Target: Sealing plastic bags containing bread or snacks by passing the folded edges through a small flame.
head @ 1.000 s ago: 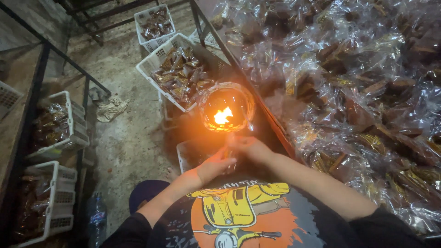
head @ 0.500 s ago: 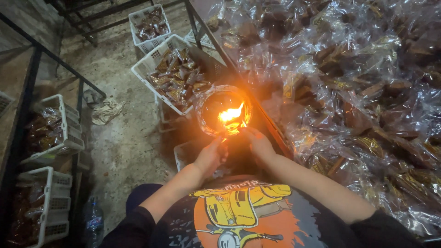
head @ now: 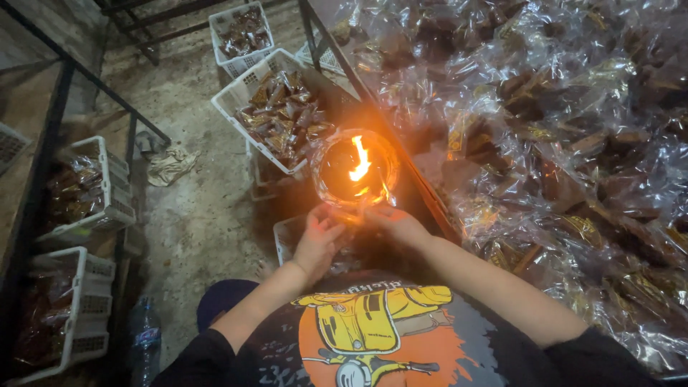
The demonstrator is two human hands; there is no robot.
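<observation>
Both hands pinch a clear plastic packet (head: 356, 208) beneath the flaming round tin lamp (head: 356, 170): left hand (head: 316, 240) at seven o'clock, right hand (head: 396, 223) at five; fingertips lost in glare.

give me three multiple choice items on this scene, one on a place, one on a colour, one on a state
1. Where is the flame?
A. in the round tin just beyond both hands
B. on the floor by the bottle
C. inside a white basket

2. What colour are the baskets on the floor?
A. blue
B. white
C. red

3. What are the hands doing?
A. resting on the lap
B. holding a clear wrapper near the tin's rim
C. lifting a basket

Answers
1. A: it burns in the tin.
2. B: the basket is white plastic.
3. B: left hand and right hand pinch a wrapper there.
</observation>
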